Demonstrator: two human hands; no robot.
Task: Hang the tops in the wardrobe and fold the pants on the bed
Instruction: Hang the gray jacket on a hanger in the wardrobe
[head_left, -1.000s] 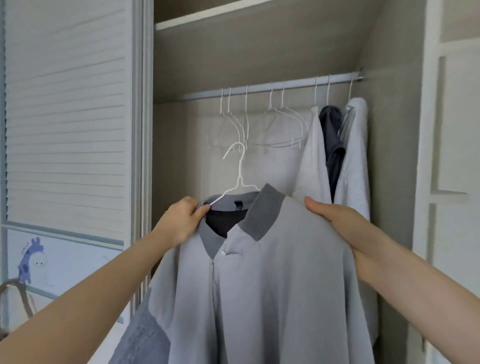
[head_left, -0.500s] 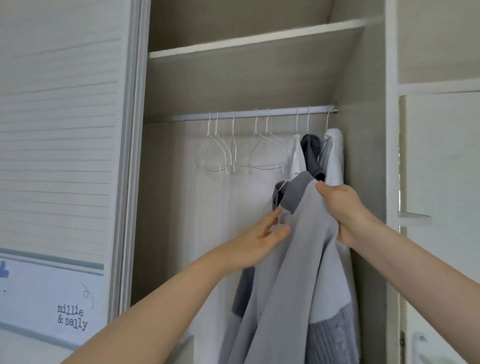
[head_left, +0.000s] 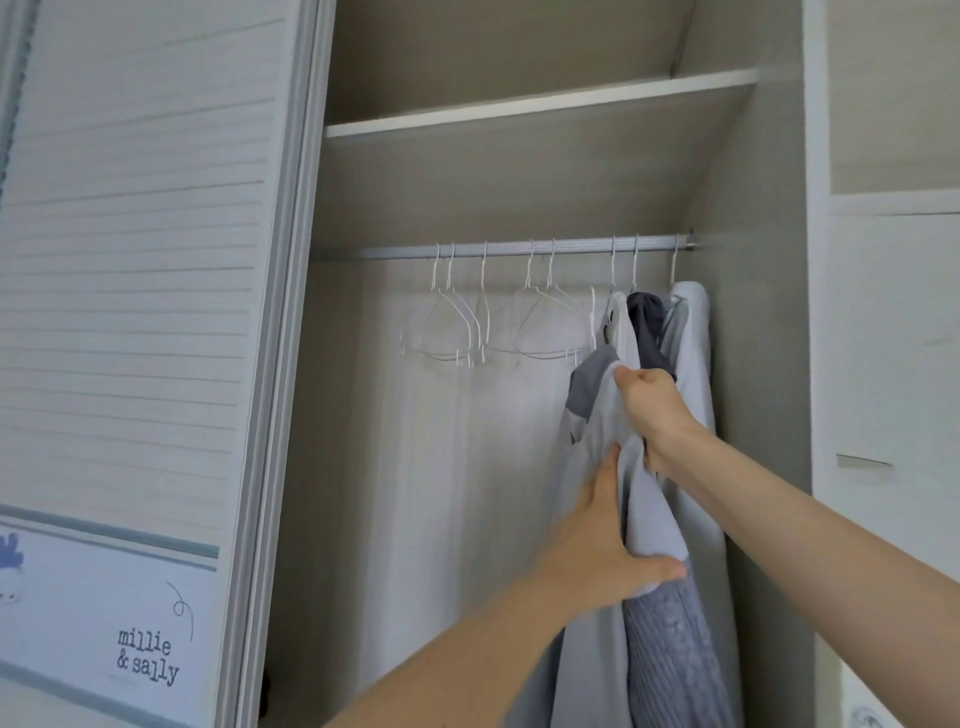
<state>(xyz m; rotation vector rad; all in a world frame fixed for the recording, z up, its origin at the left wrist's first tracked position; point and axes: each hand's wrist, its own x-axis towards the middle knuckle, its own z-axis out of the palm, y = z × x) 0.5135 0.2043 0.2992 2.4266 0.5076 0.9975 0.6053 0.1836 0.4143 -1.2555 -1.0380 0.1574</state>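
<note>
Right now I see both hands on the grey jacket, which is raised inside the open wardrobe just below the rail, against the right-hand group of hung clothes. My right hand clenches a fistful of the jacket's pale fabric near its darker ribbed collar. My left hand sits lower, fingers extended up along the front of the cloth and thumb stretched out to the right across it, pinching a fold. The jacket's white wire hanger hook points up just short of the rail; I cannot tell whether it touches. Empty wire hangers hang to the left. A white top, a dark garment and a pale blue one hang beside the jacket.
</note>
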